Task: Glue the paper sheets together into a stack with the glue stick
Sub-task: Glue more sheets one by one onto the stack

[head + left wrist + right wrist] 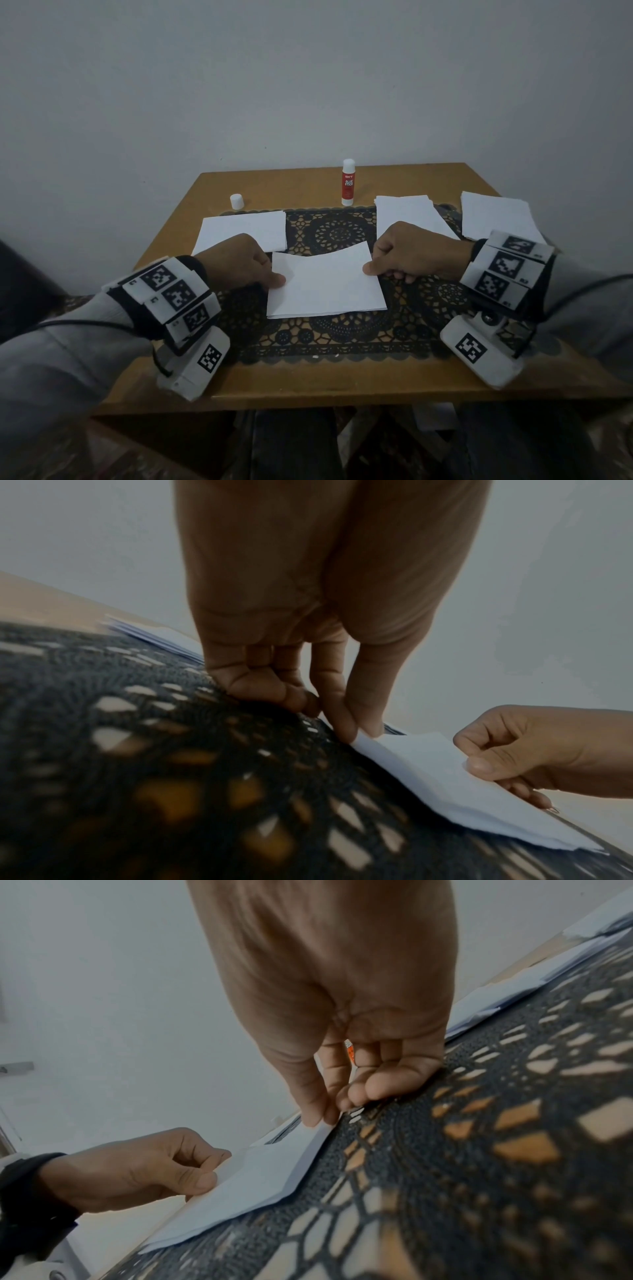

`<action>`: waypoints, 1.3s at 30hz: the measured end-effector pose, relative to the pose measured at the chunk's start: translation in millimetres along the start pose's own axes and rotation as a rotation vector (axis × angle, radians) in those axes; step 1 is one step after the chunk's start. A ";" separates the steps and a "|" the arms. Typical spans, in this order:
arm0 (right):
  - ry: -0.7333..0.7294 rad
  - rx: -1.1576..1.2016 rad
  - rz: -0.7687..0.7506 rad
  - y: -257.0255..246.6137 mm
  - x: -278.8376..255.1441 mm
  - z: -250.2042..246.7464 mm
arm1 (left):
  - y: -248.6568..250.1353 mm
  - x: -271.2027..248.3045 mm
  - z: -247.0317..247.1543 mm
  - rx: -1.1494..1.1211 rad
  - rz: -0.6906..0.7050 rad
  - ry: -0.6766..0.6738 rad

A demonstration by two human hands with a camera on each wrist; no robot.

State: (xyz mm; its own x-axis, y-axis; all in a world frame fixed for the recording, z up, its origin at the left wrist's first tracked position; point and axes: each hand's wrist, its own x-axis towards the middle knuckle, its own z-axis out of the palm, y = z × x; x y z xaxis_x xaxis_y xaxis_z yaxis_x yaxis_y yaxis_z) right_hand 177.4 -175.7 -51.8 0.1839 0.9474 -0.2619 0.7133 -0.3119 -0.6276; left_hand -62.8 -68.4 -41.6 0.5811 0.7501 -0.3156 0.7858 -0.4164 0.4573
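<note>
Plain grey wall up top, wooden counter (178,387) across the middle of the frame, dark lace mat (339,229) over it. Far left of the counter: small white cap (236,201), then a pile of paper sheets (243,228). Left hand (239,262) pinching the left edge of the top sheet (325,277), thumb on top, finger under. Sheet sagging a bit in the middle, sitting over the centre stack (308,313), not pressed down yet. Glue stick (348,182) upright behind, upper centre, uncapped by the look of it, well apart from both hands. Right hand (411,251) pinching the right edge the same way. Two more piles (407,212) at right.

Best bet for this step, probably: line up the near corners first, lower one side, smooth across toward the other so no bubbles or skew. Glue grabs fast, so no sliding after contact.
</note>
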 end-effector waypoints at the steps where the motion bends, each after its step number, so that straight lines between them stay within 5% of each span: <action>1: 0.001 -0.004 -0.004 0.0 0.0 0.2 | 0.1 0.0 0.2 0.007 0.002 0.003; 14: 0.041 -0.148 -0.032 -1.6 5.7 5.0 | 8.9 -0.8 5.4 0.121 -0.004 0.049; 21: 0.181 -0.569 -0.090 -15.6 -3.7 12.3 | 19.5 -14.2 15.2 0.300 0.075 0.101; 24: 0.245 -0.777 -0.248 -30.8 -21.3 27.2 | 22.1 -21.5 18.5 0.431 0.113 0.053; 30: -0.406 -0.780 -0.314 -53.1 -56.7 56.2 | 23.0 -24.7 17.7 0.505 0.138 0.031; 36: -0.334 -0.811 -0.174 -47.8 -16.9 35.7 | 22.9 -23.4 18.8 0.515 0.153 0.037; 39: -0.413 -0.847 -0.234 -46.0 -32.1 49.6 | 22.8 -22.1 18.8 0.525 0.157 0.042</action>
State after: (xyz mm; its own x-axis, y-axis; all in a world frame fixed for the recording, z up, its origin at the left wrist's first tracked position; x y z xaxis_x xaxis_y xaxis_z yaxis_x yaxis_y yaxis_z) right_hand 105.2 -195.3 -50.8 -0.1612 0.8289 -0.5357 0.9819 0.1892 -0.0029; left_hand -53.7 -104.0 -39.9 0.6995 0.6737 -0.2382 0.6965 -0.7174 0.0161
